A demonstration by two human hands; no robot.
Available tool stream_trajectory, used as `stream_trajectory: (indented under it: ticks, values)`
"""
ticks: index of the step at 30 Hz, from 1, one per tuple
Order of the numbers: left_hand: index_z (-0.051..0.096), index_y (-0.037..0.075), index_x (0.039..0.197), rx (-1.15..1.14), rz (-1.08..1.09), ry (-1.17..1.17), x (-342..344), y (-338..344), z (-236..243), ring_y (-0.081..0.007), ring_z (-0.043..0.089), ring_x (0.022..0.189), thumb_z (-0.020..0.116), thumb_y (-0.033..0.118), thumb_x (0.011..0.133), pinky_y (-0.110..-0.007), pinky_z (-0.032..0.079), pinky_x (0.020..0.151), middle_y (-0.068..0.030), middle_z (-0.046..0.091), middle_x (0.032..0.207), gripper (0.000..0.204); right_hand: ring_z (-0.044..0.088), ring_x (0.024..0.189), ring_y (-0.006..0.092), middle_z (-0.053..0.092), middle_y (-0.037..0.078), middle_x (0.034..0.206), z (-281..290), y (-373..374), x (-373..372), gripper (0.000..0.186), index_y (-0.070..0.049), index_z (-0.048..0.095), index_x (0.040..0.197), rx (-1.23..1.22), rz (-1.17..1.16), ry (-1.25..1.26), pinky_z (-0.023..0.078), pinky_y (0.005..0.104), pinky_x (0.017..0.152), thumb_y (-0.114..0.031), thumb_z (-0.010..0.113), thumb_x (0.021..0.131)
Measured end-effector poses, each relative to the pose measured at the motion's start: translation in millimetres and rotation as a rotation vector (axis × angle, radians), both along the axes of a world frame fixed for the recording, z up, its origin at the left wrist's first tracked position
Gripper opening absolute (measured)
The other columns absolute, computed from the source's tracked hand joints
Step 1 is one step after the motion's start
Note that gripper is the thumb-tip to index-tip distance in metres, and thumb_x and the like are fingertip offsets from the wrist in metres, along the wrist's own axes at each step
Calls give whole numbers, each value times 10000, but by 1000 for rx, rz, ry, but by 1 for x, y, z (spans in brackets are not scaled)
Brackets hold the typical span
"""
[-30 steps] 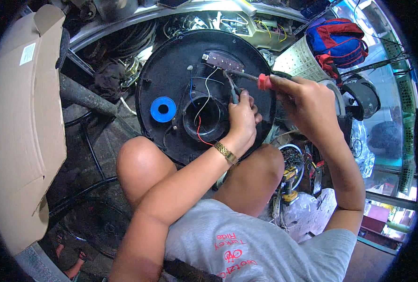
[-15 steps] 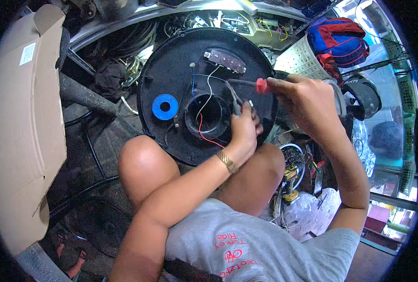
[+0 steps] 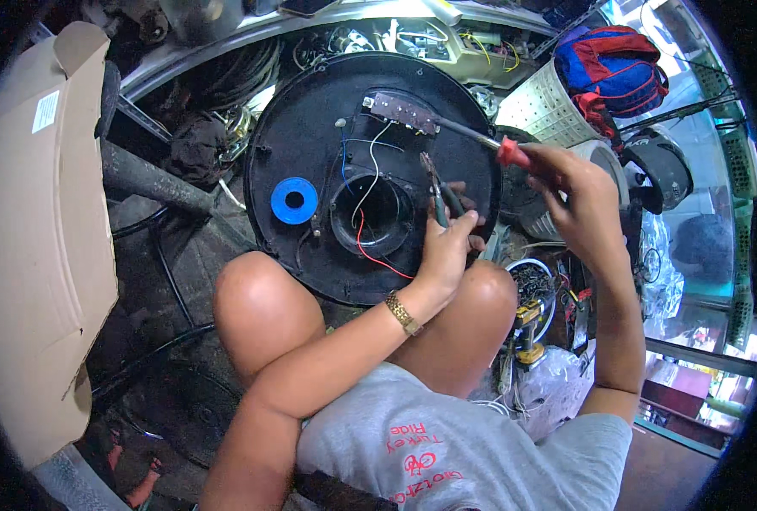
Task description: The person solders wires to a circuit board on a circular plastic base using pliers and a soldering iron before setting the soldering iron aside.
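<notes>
A large round black plastic housing [image 3: 293, 119] lies before my knees, with a blue ring spool [image 3: 293, 189] at its left and a dark opening [image 3: 368, 234] with loose white, blue and red wires. My left hand [image 3: 451, 247] grips green-handled pliers [image 3: 447, 200] over the right of the opening, their jaws below a narrow circuit board [image 3: 400, 111]. My right hand [image 3: 583, 192] is closed on a red-handled screwdriver [image 3: 512, 152]; its shaft reaches left to the board's right end, though whether the tip touches is unclear.
A cardboard piece [image 3: 38, 255] stands at left beside a metal post [image 3: 144, 183]. At right are a white basket [image 3: 532, 111], red-blue bag [image 3: 608, 77], dark helmet [image 3: 664, 162] and yellow drill [image 3: 527, 336] among cables and plastic. Shelves with clutter run along the top.
The pliers and my left hand have moved down and right, away from the board, their handles spreading. The screwdriver has shifted right and now slants more, my right hand turning with it.
</notes>
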State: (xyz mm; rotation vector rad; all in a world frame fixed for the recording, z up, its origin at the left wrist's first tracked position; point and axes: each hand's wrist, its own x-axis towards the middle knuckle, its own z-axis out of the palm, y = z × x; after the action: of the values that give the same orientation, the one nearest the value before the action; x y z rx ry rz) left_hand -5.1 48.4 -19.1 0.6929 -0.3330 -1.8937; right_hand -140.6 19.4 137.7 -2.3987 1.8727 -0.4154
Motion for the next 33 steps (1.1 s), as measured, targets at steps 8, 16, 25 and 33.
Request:
stream_trajectory:
  ticks: [8,16,25,33]
  values:
    - [373,126,1463,24,-23,16,3,-5,9,-211,568,1074,553,114,978,-401,557,786,-76,505,1203,518,705,935,339,729,143,1045,-8,4,0,337,-128,693,1191,33,-52,-24,547,411,784,-146,714,855]
    - [356,133,1477,151,55,156,13,-20,24,-274,510,1253,467,-13,888,-565,466,1052,-84,477,1382,617,708,919,335,735,103,1015,-13,0,13,292,-159,676,1140,15,-17,8,550,426,747,-156,718,851]
    - [372,137,1422,223,42,144,18,-15,33,-272,545,1183,468,-34,864,-584,477,1027,-90,487,1352,591,711,903,333,736,101,1022,-15,2,21,299,-163,683,1147,49,3,9,554,432,732,-153,715,850]
    - [407,124,1365,231,2,211,27,-37,29,-267,567,1142,490,-27,828,-612,474,998,-92,499,1315,564,697,937,346,733,117,1042,-14,1,20,305,-158,690,1160,37,-15,7,549,432,749,-180,715,856]
